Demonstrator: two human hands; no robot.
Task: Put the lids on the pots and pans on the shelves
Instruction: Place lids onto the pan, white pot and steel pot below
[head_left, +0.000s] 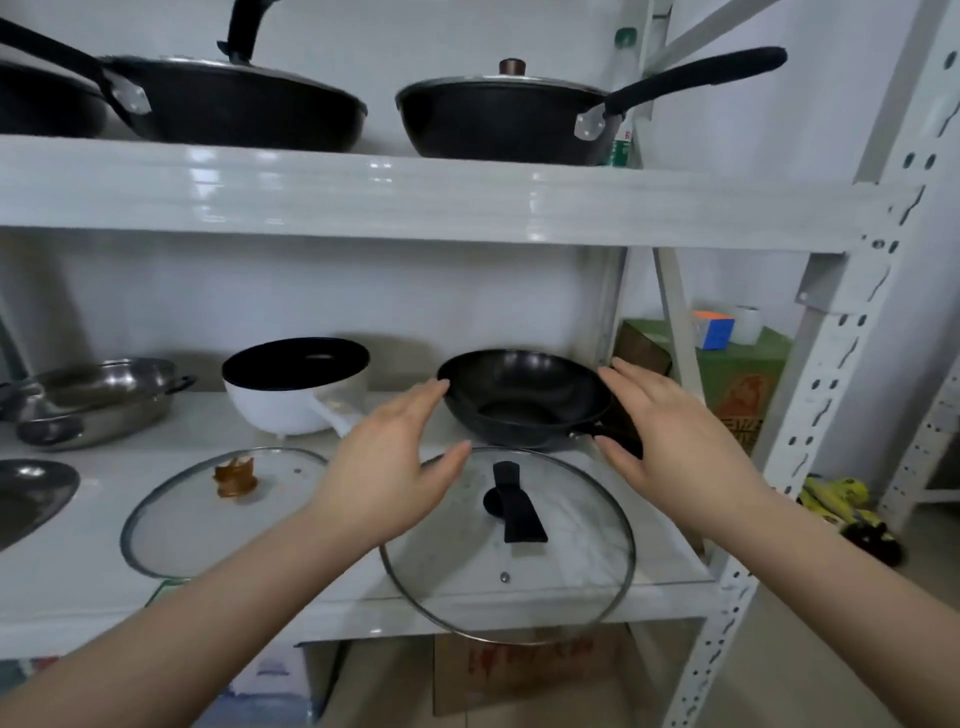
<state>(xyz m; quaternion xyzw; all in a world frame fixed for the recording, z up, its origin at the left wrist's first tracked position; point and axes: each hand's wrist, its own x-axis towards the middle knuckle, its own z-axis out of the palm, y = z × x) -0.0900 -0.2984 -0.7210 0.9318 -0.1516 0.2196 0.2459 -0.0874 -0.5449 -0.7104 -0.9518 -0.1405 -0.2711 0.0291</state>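
On the middle shelf (363, 603), toward its right end, a black wok (524, 400) sits open-mouthed with both hands reaching in around it: the left hand (395, 462) spread beside its near-left rim, the right hand (670, 436) over its handle side, each grip wide and holding nothing. Just in front lies a glass lid (509, 545) with a black knob, overhanging the shelf's front edge, likely the wok's partner. A second glass lid (218, 509) lies to its left, near a white pot (296, 387) and a steel pan (98, 400). Up on the top shelf (415, 197), two dark pans already wear lids. White metal racking stands against a pale wall.
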